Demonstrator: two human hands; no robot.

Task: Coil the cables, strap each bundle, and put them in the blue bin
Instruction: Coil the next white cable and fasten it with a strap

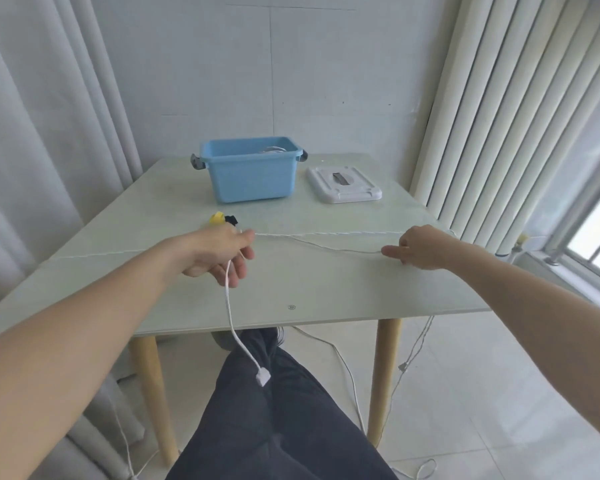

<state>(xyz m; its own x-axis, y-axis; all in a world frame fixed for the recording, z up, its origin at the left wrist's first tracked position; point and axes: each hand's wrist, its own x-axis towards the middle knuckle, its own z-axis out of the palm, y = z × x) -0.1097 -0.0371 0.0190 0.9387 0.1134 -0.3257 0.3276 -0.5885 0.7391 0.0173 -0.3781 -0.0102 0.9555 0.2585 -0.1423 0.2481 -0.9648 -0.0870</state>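
Observation:
A thin white cable (326,247) lies stretched across the table between my hands. My left hand (219,252) pinches it near one end, and that end hangs below the table edge with its white plug (263,377) over my lap. My right hand (420,247) pinches the cable further right, near the table's right side. The blue bin (253,178) stands at the back middle, with a coiled cable (274,149) partly visible inside. Yellow and black straps (223,218) lie just behind my left hand.
A white lid (343,184) lies right of the bin. The pale table (326,289) has wooden legs. More cables (347,372) trail on the tiled floor under and right of it. Curtains hang left, a radiator and window stand right.

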